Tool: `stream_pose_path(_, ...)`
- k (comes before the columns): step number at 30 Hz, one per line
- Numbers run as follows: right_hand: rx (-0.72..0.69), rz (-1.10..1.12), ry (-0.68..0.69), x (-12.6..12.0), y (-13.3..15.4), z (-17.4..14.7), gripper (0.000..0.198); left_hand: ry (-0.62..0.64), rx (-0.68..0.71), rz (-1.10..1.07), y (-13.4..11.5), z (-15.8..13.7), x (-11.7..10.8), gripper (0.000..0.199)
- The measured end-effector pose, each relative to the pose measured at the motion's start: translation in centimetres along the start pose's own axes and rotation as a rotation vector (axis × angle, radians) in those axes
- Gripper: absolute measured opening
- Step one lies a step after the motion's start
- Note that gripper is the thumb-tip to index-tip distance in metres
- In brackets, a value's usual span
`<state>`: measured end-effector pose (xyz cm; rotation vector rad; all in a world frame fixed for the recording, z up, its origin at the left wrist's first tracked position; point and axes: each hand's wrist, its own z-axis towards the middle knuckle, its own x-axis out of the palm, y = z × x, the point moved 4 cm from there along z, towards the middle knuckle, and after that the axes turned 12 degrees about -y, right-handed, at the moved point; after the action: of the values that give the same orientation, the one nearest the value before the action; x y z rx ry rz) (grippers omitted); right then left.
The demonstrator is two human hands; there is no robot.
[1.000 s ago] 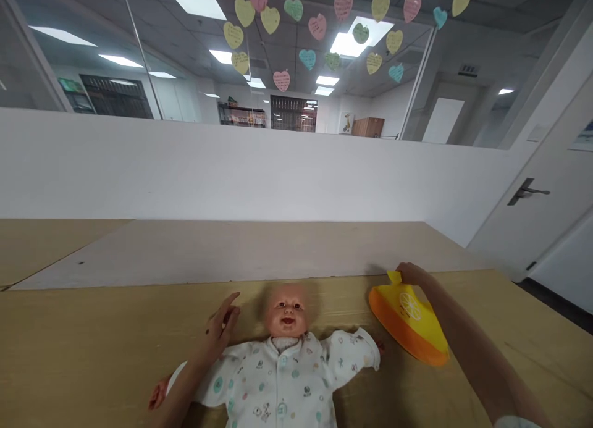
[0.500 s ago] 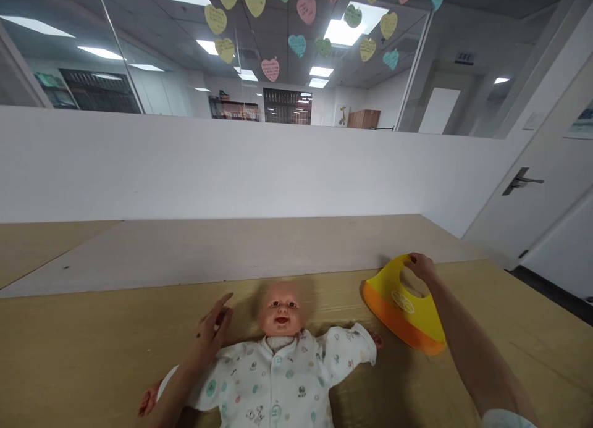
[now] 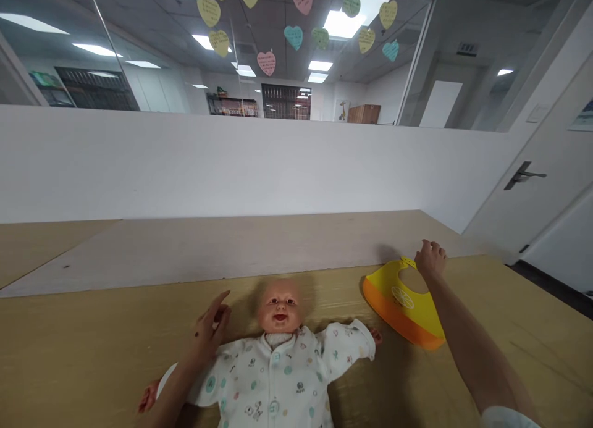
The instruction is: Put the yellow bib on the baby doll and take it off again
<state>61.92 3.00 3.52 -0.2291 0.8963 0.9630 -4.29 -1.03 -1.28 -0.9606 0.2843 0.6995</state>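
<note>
A yellow-and-orange baby bib (image 3: 417, 306) lies on the wooden tabletop (image 3: 92, 354), right of a baby doll (image 3: 278, 369), just beyond the doll's outstretched hand. A white citrus-slice print (image 3: 402, 297) marks the bib's yellow part; its lower border is orange. The right hand (image 3: 432, 259) is released, fingers loosely bent, just beside the bib's neck opening; whether a fingertip touches the bib I cannot tell.

The left hand (image 3: 212, 330) is free of any object, half open with its index finger extended, beside the doll's head, and the left forearm crosses over the doll's sleeve. The doll lies face up in a white snap-front top (image 3: 273, 385) printed with dots and small animals; tiny lettering beneath some motifs is too small to read.

Behind a white wall (image 3: 208, 162), heart-shaped notes (image 3: 266, 63) in pink, yellow, green and blue dot the glass. Several bear handwriting, illegible at this size. A dark sign (image 3: 467, 48) above the far doorway shows characters that cannot be read.
</note>
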Motion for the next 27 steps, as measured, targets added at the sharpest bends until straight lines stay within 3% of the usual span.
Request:
stream_pose_path(5,-0.1,0.122,0.021,-0.4,0.7,-3.4,0.042,-0.035,0.071,0.076,0.0,-0.4,-0.2,0.041)
stream_pose_path(10,-0.289,0.453,0.083,-1.6,4.9,-11.5,0.035,-0.088,0.322,0.228,-1.8,-0.7,-0.4,0.031)
stream_pose_path(15,-0.44,0.754,0.147,-6.3,8.6,-20.6,0.033,-0.018,0.36,0.282,-3.5,-3.2,-1.4,0.029)
stream_pose_path(18,-0.552,0.79,0.222,-10.0,9.4,-24.0,0.03,0.021,0.338,0.292,-3.5,-5.6,-1.9,0.029)
stream_pose_path(23,-0.802,0.759,0.307,-12.7,10.9,-26.6,0.059,0.025,0.321,0.306,-3.2,-7.5,-1.5,0.031)
stream_pose_path(27,-0.859,0.734,0.102,-11.9,12.6,-27.5,0.088,0.068,0.304,0.347,-3.8,-7.1,-0.9,0.03)
